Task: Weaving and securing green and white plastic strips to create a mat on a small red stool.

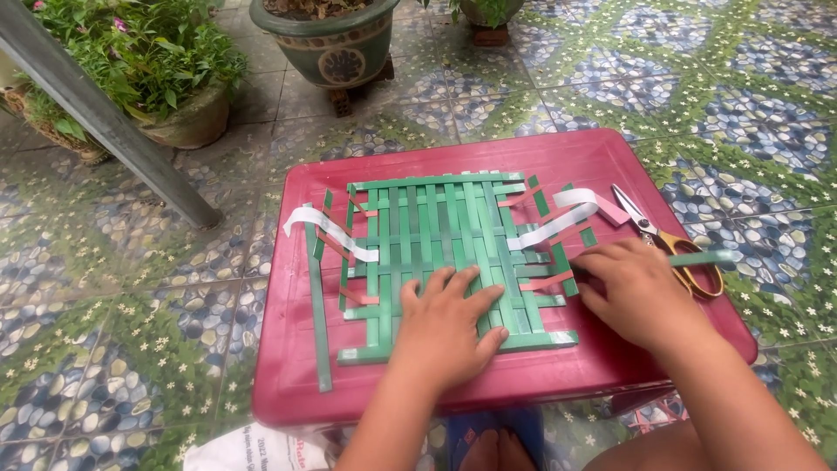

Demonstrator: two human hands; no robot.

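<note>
Meanwhile left hand [445,327] flat, fingers spread on woven mat [436,231]; right hand [632,292] pinches green strip [697,258].

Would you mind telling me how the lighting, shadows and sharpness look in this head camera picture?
Head view: soft, even daylight, no harsh glare; the red table shows only a faint sheen. Shadows are weak, just a thin dark edge under the left hand on the green woven mat. The right hand and scissors look fairly sharp; the potted plants at the top lean outward, mild wide-angle distortion.

head cam, steep downward look, close over red table [558,157], facing fwd
</note>
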